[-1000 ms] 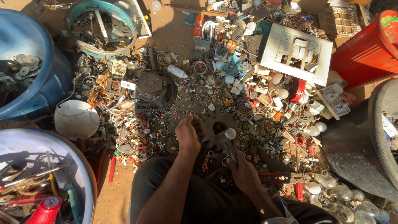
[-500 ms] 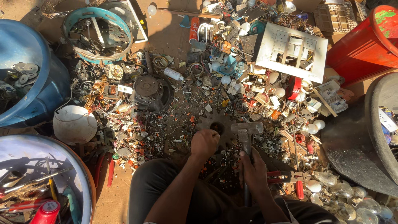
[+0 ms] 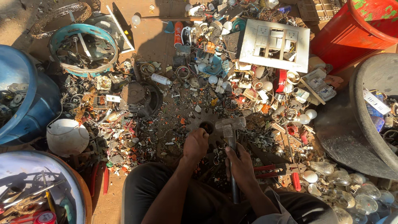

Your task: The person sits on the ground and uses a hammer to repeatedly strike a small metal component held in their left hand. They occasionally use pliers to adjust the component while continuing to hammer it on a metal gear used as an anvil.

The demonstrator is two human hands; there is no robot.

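Note:
My right hand [image 3: 240, 166] grips the metal handle of a hammer [image 3: 230, 126], whose grey head rests over a rusty toothed disc [image 3: 198, 122] on the ground. My left hand [image 3: 195, 144] is closed around a small item at the disc's centre hole; the item itself is hidden by my fingers. Both hands are just beyond my knees, amid a spread of broken electrical scrap.
A blue tub [image 3: 29, 103] and a metal basin [image 3: 25, 166] sit at left, a teal ring-shaped frame [image 3: 85, 31] behind them. A white switch plate [image 3: 275, 43], red bucket [image 3: 356, 29], grey basin [image 3: 369, 112], loose bulbs [image 3: 340, 178] and red-handled pliers [image 3: 277, 168] lie right.
My left hand drew back from the scrap pile to the disc's centre and closed. My right hand picked up the hammer and brought its head down over the disc.

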